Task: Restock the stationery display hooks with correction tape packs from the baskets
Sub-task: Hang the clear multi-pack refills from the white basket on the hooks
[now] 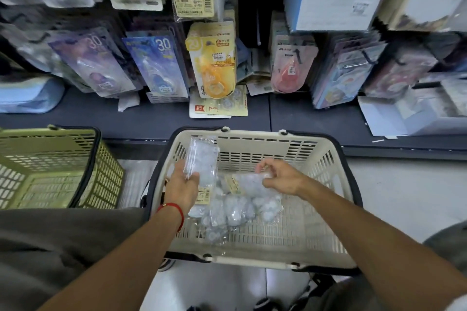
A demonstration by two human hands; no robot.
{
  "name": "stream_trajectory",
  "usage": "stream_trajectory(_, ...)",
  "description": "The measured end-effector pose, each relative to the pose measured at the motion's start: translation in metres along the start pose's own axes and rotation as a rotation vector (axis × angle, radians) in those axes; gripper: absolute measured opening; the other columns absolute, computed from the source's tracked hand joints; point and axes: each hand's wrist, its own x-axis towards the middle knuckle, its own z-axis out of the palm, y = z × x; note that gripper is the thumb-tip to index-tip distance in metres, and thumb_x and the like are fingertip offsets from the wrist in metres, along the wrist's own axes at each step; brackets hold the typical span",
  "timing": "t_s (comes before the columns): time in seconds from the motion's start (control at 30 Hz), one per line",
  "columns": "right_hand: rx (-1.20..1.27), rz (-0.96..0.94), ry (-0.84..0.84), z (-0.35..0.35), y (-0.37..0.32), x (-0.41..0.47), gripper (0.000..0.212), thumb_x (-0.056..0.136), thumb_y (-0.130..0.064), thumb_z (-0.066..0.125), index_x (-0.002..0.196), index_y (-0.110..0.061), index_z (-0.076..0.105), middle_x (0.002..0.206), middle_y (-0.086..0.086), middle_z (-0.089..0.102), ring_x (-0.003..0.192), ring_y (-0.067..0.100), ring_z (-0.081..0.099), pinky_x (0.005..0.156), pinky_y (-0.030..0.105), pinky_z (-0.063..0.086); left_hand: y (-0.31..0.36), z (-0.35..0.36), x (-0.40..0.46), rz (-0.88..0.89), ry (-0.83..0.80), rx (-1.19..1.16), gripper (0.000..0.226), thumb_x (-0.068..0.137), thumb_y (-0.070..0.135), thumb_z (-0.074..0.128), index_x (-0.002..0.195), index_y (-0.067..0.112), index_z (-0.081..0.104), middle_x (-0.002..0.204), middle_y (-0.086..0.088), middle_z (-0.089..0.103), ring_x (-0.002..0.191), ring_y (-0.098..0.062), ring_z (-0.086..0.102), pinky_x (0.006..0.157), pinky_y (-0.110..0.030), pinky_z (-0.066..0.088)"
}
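Clear plastic is what both hands are dealing with in the head view, the only view there is. The left hand [182,188], at centre-left of the frame with a red cord on its wrist, grips a tall clear pack [201,156] of correction tape by its lower end; the pack stands nearly upright, its long axis running towards the top of the frame and the display. The right hand [279,177], just right of centre, has its fingers curled and pinching the upper edge of a second clear pack [249,184], which lies flatter and slants down-left into the loose pile of packs [235,212] on the floor of the cream basket [255,137]. That pile sits below and between the two hands. An olive-green basket [50,166] stands at the left edge, beside the cream one. Hooks carrying carded packs, among them a yellow pack [211,60] at upper centre, fill the top half of the frame, straight above the left hand. By my judgement the upright pack in the left hand is the nearer to hanging, since its top end already points at the hooks; which hook it belongs on I cannot tell.
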Motion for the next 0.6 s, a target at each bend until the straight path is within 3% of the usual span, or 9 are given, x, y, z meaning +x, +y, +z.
stream_trajectory(0.07,-0.045,-0.094,-0.024,-0.036,-0.026,-0.016,0.035,0.089,0.0,0.067,0.106,-0.03,0.073,0.095,0.003,0.051,0.079,0.013,0.047,0.072,0.028,0.043,0.005,0.005,-0.003,0.052,-0.028,0.025,0.05,0.107,0.013,0.052,0.153,0.026,0.042,0.123,0.005,0.053,0.087,-0.002,0.053,0.094,-0.034,0.044)
stream_trajectory(0.13,-0.044,-0.15,-0.104,-0.062,-0.051,-0.035,0.033,0.089,-0.001,0.073,0.108,-0.028,0.077,0.097,0.016,0.056,0.086,0.015,0.052,0.08,0.029,0.046,0.016,0.01,-0.005,0.066,-0.068,-0.002,0.046,0.105,0.011,0.056,0.146,0.031,0.05,0.12,0.005,0.058,0.092,-0.009,0.058,0.094,-0.036,0.049)
stream_trajectory(0.2,-0.021,-0.184,-0.086,-0.075,-0.069,-0.052,0.028,0.089,-0.008,0.08,0.111,-0.024,0.076,0.105,0.024,0.067,0.086,0.018,0.058,0.082,0.033,0.051,0.033,0.016,-0.012,0.061,-0.142,-0.088,0.043,0.102,0.009,0.06,0.133,0.039,0.059,0.109,0.015,0.063,0.092,-0.002,0.063,0.079,-0.027,0.049)
stream_trajectory(0.23,-0.022,-0.212,-0.024,-0.077,-0.076,-0.058,0.027,0.088,-0.011,0.083,0.112,-0.023,0.076,0.102,0.02,0.07,0.084,0.015,0.06,0.082,0.032,0.052,0.043,0.019,-0.016,0.057,-0.203,-0.144,0.045,0.101,0.008,0.061,0.13,0.042,0.062,0.11,0.016,0.067,0.093,0.001,0.065,0.075,-0.023,0.048)
stream_trajectory(0.3,-0.047,-0.289,0.132,-0.078,-0.09,-0.067,0.027,0.087,-0.012,0.085,0.111,-0.02,0.076,0.088,0.006,0.069,0.08,0.008,0.06,0.082,0.026,0.052,0.061,0.027,-0.024,0.022,-0.3,-0.27,0.044,0.098,0.007,0.063,0.129,0.039,0.065,0.118,0.004,0.075,0.102,-0.012,0.071,0.078,-0.03,0.052)
stream_trajectory(0.37,-0.116,-0.381,0.293,-0.078,-0.104,-0.073,0.03,0.088,-0.013,0.084,0.114,-0.023,0.074,0.094,-0.008,0.071,0.086,0.004,0.064,0.088,0.023,0.054,0.079,0.035,-0.032,0.01,-0.345,-0.367,0.034,0.098,0.009,0.061,0.119,0.034,0.07,0.114,-0.005,0.078,0.093,-0.021,0.075,0.071,-0.031,0.054)
stream_trajectory(0.43,-0.246,-0.47,0.474,-0.082,-0.121,-0.079,0.037,0.09,-0.02,0.081,0.126,-0.025,0.071,0.102,-0.019,0.068,0.093,-0.005,0.062,0.09,0.015,0.051,0.098,0.039,-0.039,0.025,-0.38,-0.466,0.021,0.103,0.02,0.058,0.121,0.025,0.068,0.116,-0.009,0.077,0.092,-0.024,0.075,0.069,-0.032,0.056)
stream_trajectory(0.5,-0.328,-0.563,0.612,-0.088,-0.139,-0.085,0.043,0.091,-0.024,0.08,0.133,-0.024,0.067,0.107,-0.018,0.063,0.093,-0.005,0.057,0.09,0.01,0.046,0.119,0.036,-0.044,0.064,-0.402,-0.565,0.026,0.104,0.032,0.061,0.128,0.022,0.064,0.121,-0.009,0.076,0.1,-0.026,0.076,0.075,-0.038,0.061)
stream_trajectory(0.6,-0.362,-0.655,0.772,-0.102,-0.167,-0.091,0.051,0.092,-0.026,0.079,0.14,-0.021,0.061,0.126,-0.008,0.054,0.11,0.003,0.053,0.098,0.008,0.036,0.156,0.023,-0.048,0.191,-0.376,-0.577,0.027,0.099,0.035,0.068,0.125,0.03,0.065,0.109,-0.001,0.08,0.093,-0.023,0.079,0.065,-0.035,0.061)
